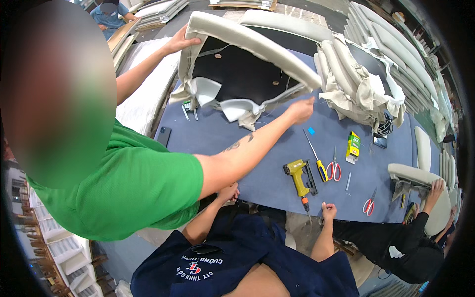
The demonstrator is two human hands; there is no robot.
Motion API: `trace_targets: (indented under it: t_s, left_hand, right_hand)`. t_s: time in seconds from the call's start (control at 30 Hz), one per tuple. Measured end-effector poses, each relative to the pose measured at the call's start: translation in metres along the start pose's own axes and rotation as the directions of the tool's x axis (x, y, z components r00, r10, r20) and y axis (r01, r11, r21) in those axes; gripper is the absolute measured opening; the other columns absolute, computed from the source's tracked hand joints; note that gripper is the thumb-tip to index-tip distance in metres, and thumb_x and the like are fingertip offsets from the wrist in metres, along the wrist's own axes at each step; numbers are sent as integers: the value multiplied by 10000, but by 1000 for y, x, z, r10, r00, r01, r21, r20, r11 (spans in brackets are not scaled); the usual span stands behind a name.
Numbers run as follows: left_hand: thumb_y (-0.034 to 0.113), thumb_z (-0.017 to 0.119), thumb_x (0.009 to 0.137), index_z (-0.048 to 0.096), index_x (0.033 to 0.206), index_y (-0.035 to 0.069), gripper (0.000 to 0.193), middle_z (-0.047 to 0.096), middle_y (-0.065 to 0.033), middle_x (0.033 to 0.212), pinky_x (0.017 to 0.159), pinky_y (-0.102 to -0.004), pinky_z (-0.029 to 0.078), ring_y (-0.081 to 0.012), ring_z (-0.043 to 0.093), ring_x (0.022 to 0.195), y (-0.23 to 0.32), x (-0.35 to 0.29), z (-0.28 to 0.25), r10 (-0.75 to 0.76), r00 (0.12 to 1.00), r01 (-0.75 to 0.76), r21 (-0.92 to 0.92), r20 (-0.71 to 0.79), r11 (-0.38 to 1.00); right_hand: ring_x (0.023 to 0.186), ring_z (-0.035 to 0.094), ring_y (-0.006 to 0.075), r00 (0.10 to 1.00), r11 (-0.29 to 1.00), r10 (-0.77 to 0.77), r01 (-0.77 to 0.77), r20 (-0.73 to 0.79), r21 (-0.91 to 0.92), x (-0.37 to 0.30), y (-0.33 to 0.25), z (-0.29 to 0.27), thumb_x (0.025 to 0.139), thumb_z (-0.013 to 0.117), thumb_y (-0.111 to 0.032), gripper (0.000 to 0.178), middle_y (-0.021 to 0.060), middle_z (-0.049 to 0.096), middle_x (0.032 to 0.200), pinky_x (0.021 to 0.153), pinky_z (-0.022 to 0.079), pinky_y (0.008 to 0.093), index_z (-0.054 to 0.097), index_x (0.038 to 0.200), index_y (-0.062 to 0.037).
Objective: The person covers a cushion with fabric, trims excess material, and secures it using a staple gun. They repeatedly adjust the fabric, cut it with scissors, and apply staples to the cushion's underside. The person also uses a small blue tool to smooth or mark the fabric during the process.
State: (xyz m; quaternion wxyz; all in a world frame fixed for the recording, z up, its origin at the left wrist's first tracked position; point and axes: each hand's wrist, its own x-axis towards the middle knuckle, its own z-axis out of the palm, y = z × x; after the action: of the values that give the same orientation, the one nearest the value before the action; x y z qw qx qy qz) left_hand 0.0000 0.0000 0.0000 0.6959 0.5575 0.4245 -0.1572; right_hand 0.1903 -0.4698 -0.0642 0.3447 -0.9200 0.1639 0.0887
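Note:
My left hand (228, 192) is at the near table edge, its fingers curled in, beside the green sleeve of a co-worker; whatever they may hold is too small to make out. My right hand (329, 212) is loosely closed at the same edge, with nothing seen in it. Nearest to it lie a yellow-green staple gun (299, 179) with an orange hose fitting, a yellow-handled screwdriver (320, 168) and red-handled scissors (334, 171). Across the table, the co-worker's two hands tilt up a beige upholstered panel (257, 43) with a black backing and loose fabric along its lower edge.
On the blue-grey table (267, 148) lie a green-and-yellow box (353, 147), a second pair of scissors (368, 205) and a dark phone (164, 136). Beige padded covers (346, 74) are piled at the far right. Another person in black handles a padded panel (413, 174) at right.

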Motion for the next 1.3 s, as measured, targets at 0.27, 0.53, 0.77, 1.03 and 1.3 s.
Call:
trace_targets:
  t_s: [0.27,0.53,0.77,1.03,1.3]
  left_hand:
    - [315,547,1016,664,707,-23,473,627,-90,549,356,-293,428,-160,540,359,-1,3,16,54,997,-52,-44,61,998]
    - [283,562,968,670,689,-17,424,639,-110,556,352,-303,420,-164,536,356,9,-4,14,70,997,-70,13,8,997]
    - [289,570,970,687,685,-27,442,633,-106,535,348,-286,403,-164,550,357,15,-9,15,89,996,-88,62,-16,994]
    - [355,549,965,711,691,-42,509,657,-124,563,395,-293,440,-172,578,399,26,-9,10,59,998,-58,142,-3,988]
    - [356,560,959,714,683,-54,518,667,-141,578,415,-294,462,-187,592,419,30,-8,8,26,1000,-27,120,16,992]
  right_hand:
    - [623,460,145,997,998,50,-48,-66,37,-15,-2,-33,767,903,-287,333,-13,493,681,605,428,334,632,778,-94]
    - [609,429,131,997,997,43,-39,-58,68,-6,4,-25,753,912,-276,348,-16,489,661,579,398,319,621,758,-86]
    - [591,403,119,996,999,-25,28,-83,41,-10,4,-27,745,917,-265,359,-31,478,645,555,375,315,605,730,-88]
    - [577,378,98,997,997,10,-4,-80,73,-14,-8,-23,761,902,-189,322,-47,455,629,531,336,300,598,725,-88]
    - [570,359,82,998,996,39,-35,-49,79,-15,-3,-21,774,903,-188,335,-56,438,625,517,311,282,589,728,-78]
